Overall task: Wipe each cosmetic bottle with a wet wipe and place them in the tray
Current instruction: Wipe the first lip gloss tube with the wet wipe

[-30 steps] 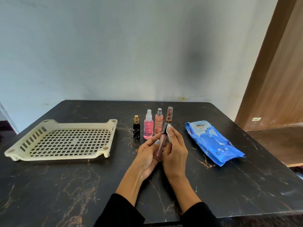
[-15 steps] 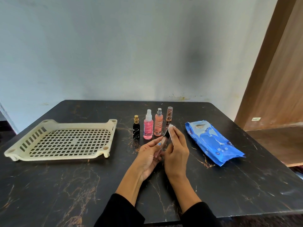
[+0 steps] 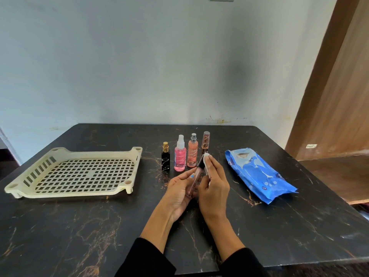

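Note:
My left hand (image 3: 178, 191) grips a slim brownish lip-gloss tube (image 3: 194, 179) with a dark cap, tilted up to the right. My right hand (image 3: 214, 185) holds a white wet wipe (image 3: 206, 163) pressed against the tube's cap end. Behind the hands stand a black bottle with a gold cap (image 3: 165, 159), a pink spray bottle (image 3: 180, 154), a peach spray bottle (image 3: 192, 151) and a tall brown tube (image 3: 205, 142). The cream perforated tray (image 3: 30, 188) lies at the left with nothing in it.
A blue wet-wipe pack (image 3: 259, 173) lies to the right of my hands on the black marble table (image 3: 79, 226). A pale wall rises behind the table. A wooden door or cabinet (image 3: 335, 96) stands at the right.
My right hand has slid the wipe a little further up along the tube toward its cap. The left hand and the standing bottles have stayed put.

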